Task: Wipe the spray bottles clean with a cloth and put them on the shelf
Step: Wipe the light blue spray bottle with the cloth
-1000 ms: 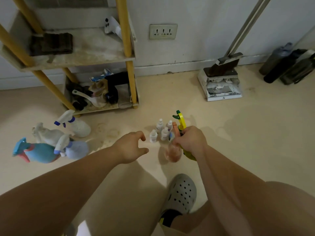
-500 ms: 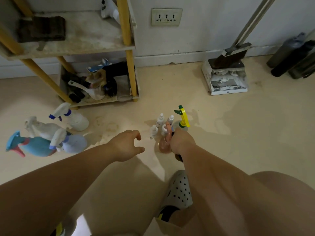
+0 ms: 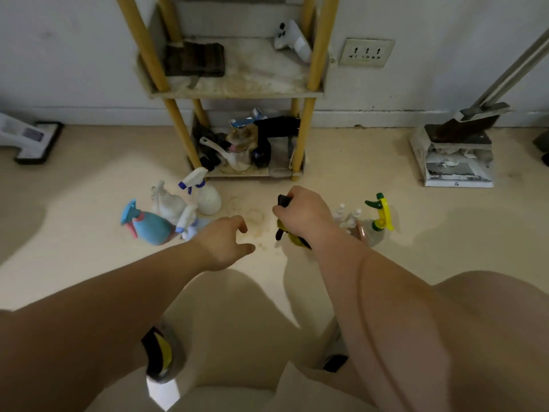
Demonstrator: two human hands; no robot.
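Gripping a yellow-and-black spray bottle by its head, right hand sits at frame centre; I judge it chosen for wiping. Left hand loose, empty, alongside. Dark folded cloth lies on shelf, upper centre.

This is a home, in a plain storage corner. A pale floor meets a white wall that has a wall socket. A yellow-legged shelf against the wall holds household clutter on its lower board. A broom and dustpan stand to the right. Spray bottles sit on the floor by the shelf's front left leg.
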